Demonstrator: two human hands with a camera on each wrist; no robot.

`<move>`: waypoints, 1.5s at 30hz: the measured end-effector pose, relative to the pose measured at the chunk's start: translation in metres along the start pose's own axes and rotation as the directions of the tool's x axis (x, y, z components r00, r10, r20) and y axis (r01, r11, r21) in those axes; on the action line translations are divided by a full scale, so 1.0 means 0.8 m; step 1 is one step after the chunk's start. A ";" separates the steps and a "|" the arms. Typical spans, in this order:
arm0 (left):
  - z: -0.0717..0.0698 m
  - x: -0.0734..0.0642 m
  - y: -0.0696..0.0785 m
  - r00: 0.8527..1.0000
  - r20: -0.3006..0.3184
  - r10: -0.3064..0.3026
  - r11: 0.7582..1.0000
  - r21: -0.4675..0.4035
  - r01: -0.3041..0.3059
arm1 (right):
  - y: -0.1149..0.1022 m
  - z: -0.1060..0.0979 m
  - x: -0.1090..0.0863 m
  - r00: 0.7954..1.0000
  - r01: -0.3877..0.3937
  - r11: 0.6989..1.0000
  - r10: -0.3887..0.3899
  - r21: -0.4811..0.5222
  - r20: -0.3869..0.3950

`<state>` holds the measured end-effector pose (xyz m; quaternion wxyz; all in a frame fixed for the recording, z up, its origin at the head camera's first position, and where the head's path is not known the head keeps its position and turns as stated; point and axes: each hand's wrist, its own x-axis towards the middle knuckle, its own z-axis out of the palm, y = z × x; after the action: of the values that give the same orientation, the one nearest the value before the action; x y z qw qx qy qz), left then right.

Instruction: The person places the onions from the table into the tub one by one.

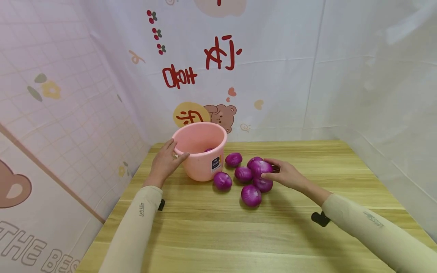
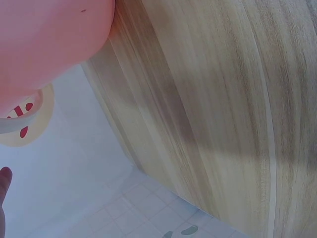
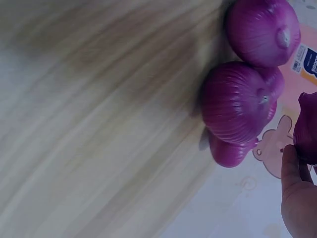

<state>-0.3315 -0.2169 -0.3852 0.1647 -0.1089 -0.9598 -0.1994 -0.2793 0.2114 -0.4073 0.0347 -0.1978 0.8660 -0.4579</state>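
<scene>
A white printed cloth (image 1: 280,79) encloses the place at the back and sides. Before it is the wood-grained table (image 1: 205,235), and toward its far left stands a pink plastic bucket (image 1: 194,168). The left hand (image 1: 163,163) is at the bucket's rim, its fingers spread, not clenched. The right hand (image 1: 286,174) pinches one red onion (image 1: 261,168) between thumb and fingers, above the loose onions (image 1: 250,195). From this hand, the bucket's opening lies leftward and somewhat farther; the left hand is nearer to it. The held onion is roundish, without clear long axis. Inside the bucket, another onion (image 1: 208,150) shows partly.
</scene>
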 end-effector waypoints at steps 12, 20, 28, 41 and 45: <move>0.000 0.000 -0.002 1.000 -0.007 0.005 1.000 -0.013 -0.005 | -0.022 0.012 0.045 0.999 0.003 1.000 -0.003 -0.018 -0.032; -0.001 0.001 0.000 1.000 0.001 -0.006 1.000 -0.006 0.006 | -0.047 0.017 0.075 0.998 0.008 1.000 -0.007 0.022 -0.064; -0.001 0.003 0.001 1.000 0.007 -0.024 1.000 -0.013 0.024 | -0.065 0.018 0.096 0.994 0.016 0.999 -0.011 0.046 -0.105; 0.001 0.001 0.002 0.999 0.019 -0.037 0.999 -0.019 0.037 | -0.082 0.017 0.124 0.980 0.027 0.995 -0.008 0.093 -0.199; 0.001 0.000 0.001 0.999 0.017 -0.038 0.999 -0.018 0.038 | -0.090 0.017 0.133 0.980 0.016 0.997 -0.001 0.077 -0.197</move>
<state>-0.3315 -0.2157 -0.3854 0.1518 -0.0937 -0.9612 -0.2104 -0.3517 0.1247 -0.3444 -0.0456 -0.1536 0.8458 -0.5089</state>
